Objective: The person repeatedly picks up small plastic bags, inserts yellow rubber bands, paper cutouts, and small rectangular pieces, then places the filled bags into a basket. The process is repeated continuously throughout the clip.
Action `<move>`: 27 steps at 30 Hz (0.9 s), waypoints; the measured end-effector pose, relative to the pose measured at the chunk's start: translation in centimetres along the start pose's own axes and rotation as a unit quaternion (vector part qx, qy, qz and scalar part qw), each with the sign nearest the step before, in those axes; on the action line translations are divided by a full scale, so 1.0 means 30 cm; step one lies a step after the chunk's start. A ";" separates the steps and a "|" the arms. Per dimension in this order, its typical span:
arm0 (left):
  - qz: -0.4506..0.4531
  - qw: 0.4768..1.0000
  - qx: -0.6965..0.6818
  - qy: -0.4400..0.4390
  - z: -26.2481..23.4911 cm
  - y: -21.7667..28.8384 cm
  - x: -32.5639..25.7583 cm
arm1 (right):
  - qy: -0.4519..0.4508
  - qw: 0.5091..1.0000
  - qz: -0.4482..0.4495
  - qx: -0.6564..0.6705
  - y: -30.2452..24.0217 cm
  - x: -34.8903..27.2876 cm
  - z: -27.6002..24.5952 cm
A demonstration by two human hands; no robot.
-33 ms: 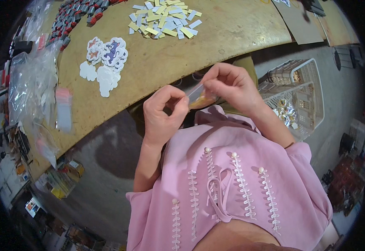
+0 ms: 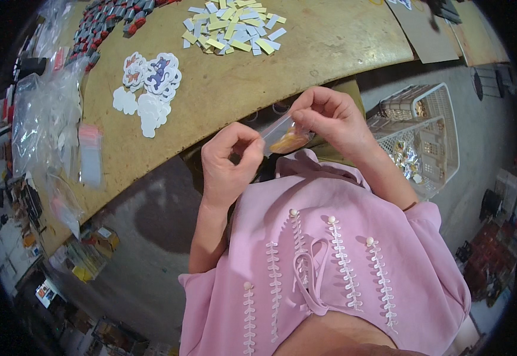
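Observation:
Between my hands, just off the table's front edge, a small clear plastic bag with yellow-orange contents hangs by its upper edge. My left hand pinches the bag's left upper corner between thumb and forefinger. The other upper corner is pinched by my right hand, whose fingers curl inward. What exactly lies in the bag is too small to make out. Nearest to my left hand on the table are white cloud-shaped cards and cartoon cut-out stickers in a loose pile.
Yellow and pale blue strips lie heaped on the table at the back. Red-and-grey small parts are piled at the far left, near clear plastic bags and a bag stack. White crates with shiny packets stand at right.
The bag has tilted and spread a little, so more of its yellow-orange contents shows. My right hand has shifted slightly up and right; both hands keep their pinch.

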State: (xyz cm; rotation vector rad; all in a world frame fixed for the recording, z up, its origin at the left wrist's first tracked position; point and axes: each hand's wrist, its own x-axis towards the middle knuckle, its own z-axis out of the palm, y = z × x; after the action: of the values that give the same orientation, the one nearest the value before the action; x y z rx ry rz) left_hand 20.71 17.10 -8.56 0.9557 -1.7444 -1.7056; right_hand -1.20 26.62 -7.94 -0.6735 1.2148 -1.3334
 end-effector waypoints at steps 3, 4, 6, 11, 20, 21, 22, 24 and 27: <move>-0.076 0.987 -0.143 -0.010 -0.014 -0.021 -0.024 | 0.019 0.999 0.042 0.027 -0.018 0.003 -0.022; -0.098 0.975 -0.201 -0.009 -0.009 -0.039 -0.029 | 0.024 0.997 0.057 0.045 -0.029 0.005 -0.021; -0.130 0.950 -0.285 -0.009 0.025 -0.044 -0.037 | 0.035 0.994 0.073 0.079 -0.034 0.008 -0.015; 0.000 0.998 -0.044 -0.033 0.078 -0.025 -0.047 | 0.013 0.994 0.042 0.102 -0.041 -0.002 -0.006; 0.399 0.883 0.222 0.112 0.047 -0.008 -0.035 | -0.079 0.980 0.042 0.178 0.000 -0.043 0.011; 0.394 0.887 0.220 0.103 0.049 -0.020 -0.040 | -0.063 0.984 0.078 0.150 0.003 -0.059 0.020; 0.396 0.881 0.235 0.105 0.049 -0.019 -0.039 | -0.047 0.985 0.111 0.122 -0.025 -0.066 0.049; 0.401 0.870 0.265 0.112 0.043 -0.013 -0.038 | -0.029 0.987 0.105 0.121 -0.024 -0.067 0.048; 0.248 0.947 0.152 0.134 0.030 -0.012 -0.064 | -0.014 0.989 0.103 0.106 -0.040 -0.065 0.047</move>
State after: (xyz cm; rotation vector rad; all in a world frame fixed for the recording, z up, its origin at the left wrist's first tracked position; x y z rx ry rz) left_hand 21.24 19.17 -8.78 0.7426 -1.8885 -0.9647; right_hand 0.02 27.88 -5.91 -0.4017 1.0710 -1.2529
